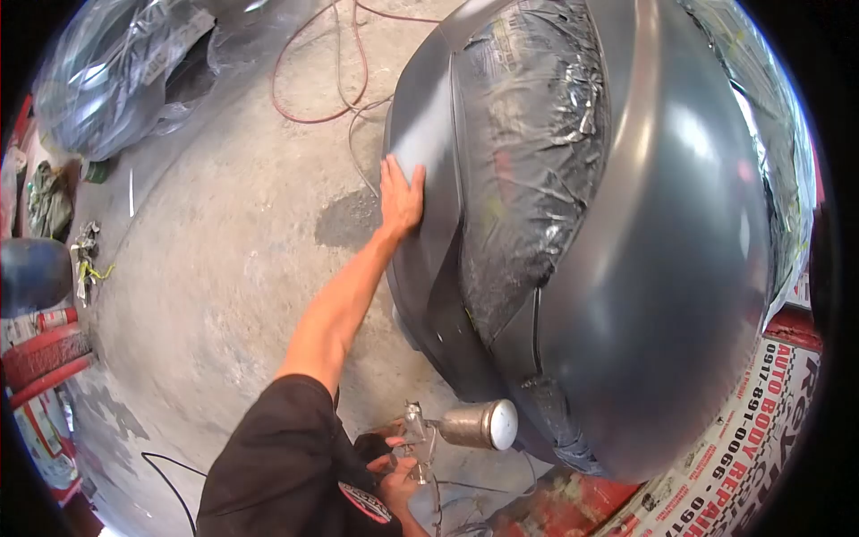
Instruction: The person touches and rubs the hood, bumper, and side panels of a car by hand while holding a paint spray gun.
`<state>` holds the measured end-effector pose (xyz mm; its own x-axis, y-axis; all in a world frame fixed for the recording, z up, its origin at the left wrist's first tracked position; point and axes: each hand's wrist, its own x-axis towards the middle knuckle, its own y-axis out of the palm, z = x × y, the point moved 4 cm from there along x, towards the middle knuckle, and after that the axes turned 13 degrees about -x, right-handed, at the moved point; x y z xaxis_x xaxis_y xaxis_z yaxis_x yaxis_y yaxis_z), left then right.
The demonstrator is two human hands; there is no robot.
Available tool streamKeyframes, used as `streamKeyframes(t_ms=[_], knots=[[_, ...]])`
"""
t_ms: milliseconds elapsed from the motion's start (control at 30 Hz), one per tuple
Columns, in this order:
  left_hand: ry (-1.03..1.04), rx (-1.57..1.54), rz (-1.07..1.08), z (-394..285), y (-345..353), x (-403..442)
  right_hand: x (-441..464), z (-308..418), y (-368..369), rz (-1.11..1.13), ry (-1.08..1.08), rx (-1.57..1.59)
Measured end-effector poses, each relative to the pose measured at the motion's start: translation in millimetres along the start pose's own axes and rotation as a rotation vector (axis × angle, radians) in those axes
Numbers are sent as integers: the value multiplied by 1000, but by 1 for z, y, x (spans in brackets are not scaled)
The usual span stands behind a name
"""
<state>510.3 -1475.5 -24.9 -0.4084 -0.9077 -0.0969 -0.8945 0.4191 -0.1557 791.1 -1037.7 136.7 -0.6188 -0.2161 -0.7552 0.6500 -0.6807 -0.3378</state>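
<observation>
My left hand (402,197) lies with its fingers apart on the edge of a dark grey car bumper (425,210), beside a lighter patch on the panel. Low in the view, my right hand (396,474) is wrapped round a metal spray gun (419,440), whose silver cup (468,425) points to the right, near the bumper's lower edge. Wrinkled, paint-dusted plastic masking (528,170) covers a long section between the bumper and the smooth dark hood (667,295).
A red hose (364,67) loops on the concrete floor (206,259). Plastic-wrapped material (116,80) is at the upper left. A blue rounded container (34,277) and red objects (45,362) stand at the left edge. A printed banner (743,438) lies lower right.
</observation>
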Motion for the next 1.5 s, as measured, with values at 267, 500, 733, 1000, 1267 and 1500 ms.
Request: streamKeyframes(t_ms=[267, 500, 733, 1000, 1267, 1500], knots=[[-46, -29, 24, -4, -3, -27, 10, 87, 64, -60, -84, 210], [151, 395, 1028, 25, -105, -241, -7, 147, 73, -218, -202, 175], [-772, 823, 1295, 157, -301, -295, -31, 150, 95, -212, -319, 383], [-288, -5, 431, 29, -110, -147, -3, 160, 115, -292, -258, 437], [-405, -49, -38, 4, 7, 17, 63, 234, 153, -315, -156, 265], [-421, -503, 299, 61, 24, 234, 114, 295, 186, -54, 19, 212]])
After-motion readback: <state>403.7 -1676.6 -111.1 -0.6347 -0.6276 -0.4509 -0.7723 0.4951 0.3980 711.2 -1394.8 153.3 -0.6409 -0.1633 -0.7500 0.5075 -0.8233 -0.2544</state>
